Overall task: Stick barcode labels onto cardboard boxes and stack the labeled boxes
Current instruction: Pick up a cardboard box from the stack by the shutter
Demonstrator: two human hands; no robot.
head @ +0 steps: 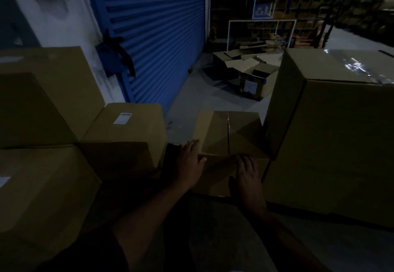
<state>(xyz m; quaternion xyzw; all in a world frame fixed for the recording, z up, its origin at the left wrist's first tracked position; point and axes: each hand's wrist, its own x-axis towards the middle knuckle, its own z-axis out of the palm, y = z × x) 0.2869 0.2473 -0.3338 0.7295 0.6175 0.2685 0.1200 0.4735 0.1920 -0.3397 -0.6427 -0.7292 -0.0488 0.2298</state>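
Here your left hand (190, 163) and right hand (248, 177) rest flat, fingers straight, on the small cardboard box (229, 135).

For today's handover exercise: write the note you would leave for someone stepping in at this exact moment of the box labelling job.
Left hand: flat against the left side of the small box, fingers straight.
Right hand: flat on the box's near face, fingers straight.
The small box sits on the floor beside the tall box; no label shows on its top.
Done: the labeled box at left carries a white label on top, next to the box stack.
Left: label the small box, then stack it. No label sheet is in view, and the light is dim.
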